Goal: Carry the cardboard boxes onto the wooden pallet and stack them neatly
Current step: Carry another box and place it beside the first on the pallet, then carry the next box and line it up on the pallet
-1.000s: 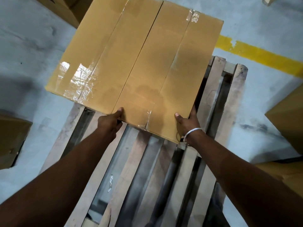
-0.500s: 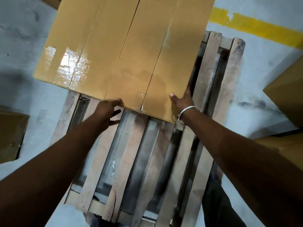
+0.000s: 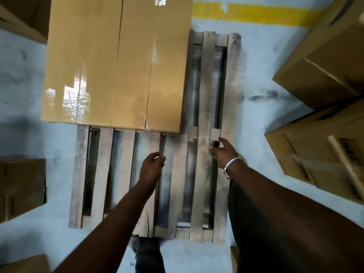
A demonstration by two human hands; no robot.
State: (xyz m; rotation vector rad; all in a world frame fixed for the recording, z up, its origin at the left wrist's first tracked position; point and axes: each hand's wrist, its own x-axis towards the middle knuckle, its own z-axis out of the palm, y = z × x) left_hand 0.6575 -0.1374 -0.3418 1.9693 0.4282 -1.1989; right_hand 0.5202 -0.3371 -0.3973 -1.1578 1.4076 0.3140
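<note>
**Hands off the box, time for the next one**

The left hand (image 3: 153,166) is hanging over the wooden pallet (image 3: 203,174) with fingers loosely curled, holding nothing. The right hand (image 3: 224,153) is doing the same just above the slats, fingers spread a little, with a silver bangle (image 3: 232,166) on its wrist. Neither hand is touching the big cardboard box (image 3: 118,62), which is lying on the far left part of the pallet and sticking out past its left edge. More boxes (image 3: 323,62) are waiting on the floor at the right. To do this well, the person is probably needing to line the big box up with the pallet edges, then bring another beside it.
</note>
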